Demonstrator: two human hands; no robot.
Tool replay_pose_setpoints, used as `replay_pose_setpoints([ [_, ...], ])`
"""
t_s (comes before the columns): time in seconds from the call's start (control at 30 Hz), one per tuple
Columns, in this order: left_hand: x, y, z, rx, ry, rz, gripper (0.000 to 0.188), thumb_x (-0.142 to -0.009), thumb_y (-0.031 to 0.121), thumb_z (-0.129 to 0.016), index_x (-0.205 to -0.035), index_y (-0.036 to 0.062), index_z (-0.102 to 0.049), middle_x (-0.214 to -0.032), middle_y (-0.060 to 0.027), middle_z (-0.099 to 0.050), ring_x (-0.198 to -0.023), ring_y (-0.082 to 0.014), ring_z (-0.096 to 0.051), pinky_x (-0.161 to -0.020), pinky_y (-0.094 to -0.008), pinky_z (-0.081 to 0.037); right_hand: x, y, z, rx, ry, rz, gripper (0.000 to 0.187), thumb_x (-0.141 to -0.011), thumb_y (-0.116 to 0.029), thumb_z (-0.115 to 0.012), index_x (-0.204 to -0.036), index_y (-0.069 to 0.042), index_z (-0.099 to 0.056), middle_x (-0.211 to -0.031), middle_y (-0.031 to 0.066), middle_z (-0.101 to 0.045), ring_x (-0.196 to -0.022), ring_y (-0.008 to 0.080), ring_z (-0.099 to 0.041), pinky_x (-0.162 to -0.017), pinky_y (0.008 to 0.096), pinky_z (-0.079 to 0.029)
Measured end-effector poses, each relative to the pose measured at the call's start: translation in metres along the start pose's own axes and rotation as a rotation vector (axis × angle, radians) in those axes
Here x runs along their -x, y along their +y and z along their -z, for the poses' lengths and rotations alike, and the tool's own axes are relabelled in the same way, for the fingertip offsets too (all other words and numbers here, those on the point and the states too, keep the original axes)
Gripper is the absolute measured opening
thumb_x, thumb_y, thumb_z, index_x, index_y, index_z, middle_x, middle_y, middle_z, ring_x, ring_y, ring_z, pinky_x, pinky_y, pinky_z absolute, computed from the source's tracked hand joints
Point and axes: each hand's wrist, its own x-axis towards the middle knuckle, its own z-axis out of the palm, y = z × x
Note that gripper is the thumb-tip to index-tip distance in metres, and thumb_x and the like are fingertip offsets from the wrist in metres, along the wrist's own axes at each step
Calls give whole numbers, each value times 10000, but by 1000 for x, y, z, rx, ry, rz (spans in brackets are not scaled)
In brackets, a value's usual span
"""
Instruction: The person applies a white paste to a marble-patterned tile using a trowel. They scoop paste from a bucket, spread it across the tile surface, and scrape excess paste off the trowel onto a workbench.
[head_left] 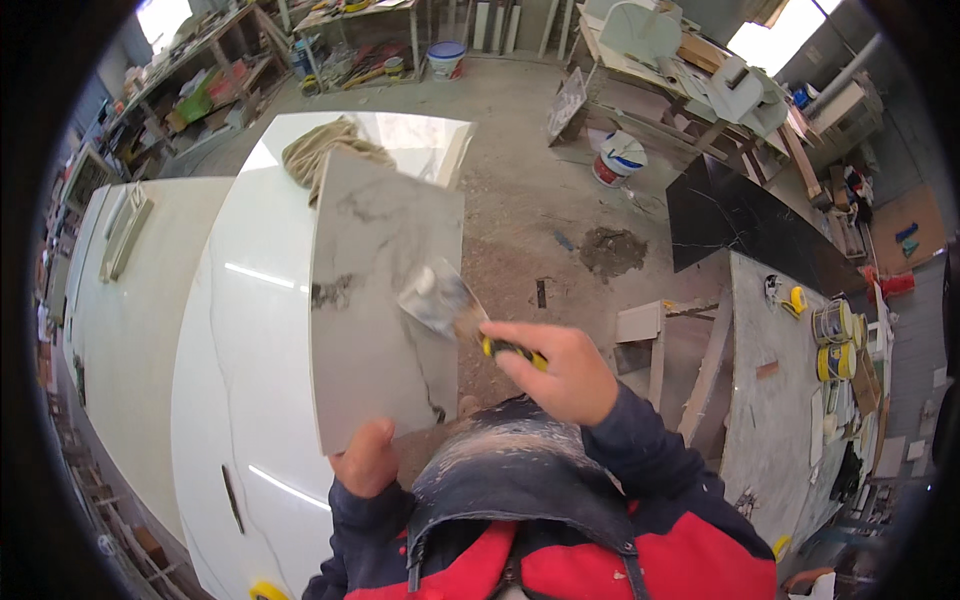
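Note:
My left hand (369, 459) grips the near edge of a grey marbled stone panel (365, 350), its thumb lying over the top face. In my right hand (565, 375) is a putty knife (441, 298) with a yellow and black handle. Its wide blade is over the panel's right half and carries a whitish lump of paste (425, 280); whether the blade touches the surface I cannot tell. Dark patches mark the panel at its left edge and near its lower right corner. The panel overlaps the right side of a white veined slab (240, 350).
A crumpled tan cloth (330, 150) lies behind the panel on the white slab. Further left is a cream slab (150, 330). At right, a grey worktop (775, 420) holds yellow tins (835, 360) and a tape measure (797, 299). A white bucket (618, 160) stands on the floor ahead.

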Motion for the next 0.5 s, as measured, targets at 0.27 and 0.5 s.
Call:
replay_pose_setpoints([
  [0.27, -23, -12, -47, 648, 245, 233, 579, -751, 99, -567, -1319, -4, -525, -1233, -151, -628, -1140, -332, -606, -991, -471, -484, -92, 32, 56, 267, 73, 548, 435, -832, -69, -683, -1264, -120, -660, -898, 129, -659, -754, 315, -650, -709, 376, -536],
  [0.5, -55, 0, -83, 878, 303, 153, 707, -728, 51, -549, -1426, 10, -440, -1379, -158, -554, -1268, -365, -532, -1092, -529, -413, -104, 93, 62, 94, -132, 581, 446, -816, -46, -687, -1254, -128, -655, -854, 101, -631, -715, 294, -645, -626, 371, -531],
])
